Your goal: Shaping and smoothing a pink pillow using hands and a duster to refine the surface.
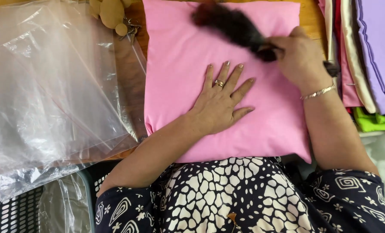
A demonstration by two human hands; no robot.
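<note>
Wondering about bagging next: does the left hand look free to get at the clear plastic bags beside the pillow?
Probably yes: the left hand lies flat and empty on the pink pillow, and the plastic bags lie right beside it, nothing between.

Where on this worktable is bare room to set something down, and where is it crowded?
Bare wood shows only in a strip between the plastic bags and the pink cushion, and a patch at the top right. Crowded: the fabric stack at right, and the cushion beneath both hands.

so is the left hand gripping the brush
No, the left hand lies flat with fingers spread on the pink pillow, while the right hand holds the dark brush.
</note>
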